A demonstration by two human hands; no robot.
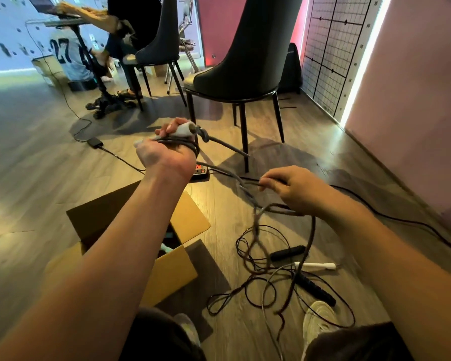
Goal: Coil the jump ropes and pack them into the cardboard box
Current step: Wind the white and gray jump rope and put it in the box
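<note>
My left hand (pixel 167 152) is raised and grips a white jump rope handle (pixel 184 130), with several turns of grey rope wound around the hand. The grey rope (pixel 229 175) runs down to my right hand (pixel 294 188), which pinches it between the fingers; below, it hangs blurred toward the floor. An open cardboard box (pixel 190 220) sits on the floor under my left forearm, something pale inside. On the floor at right lie tangled thin black ropes (pixel 255 259), two black handles (pixel 287 252) (pixel 315 289) and a white handle (pixel 317 265).
A dark chair (pixel 240 71) stands just beyond my hands, a second chair (pixel 156 48) behind it with a person seated. A power strip (pixel 201 171) and black cables cross the wooden floor. My shoe (pixel 318 319) is at the lower right; a pink wall runs along the right.
</note>
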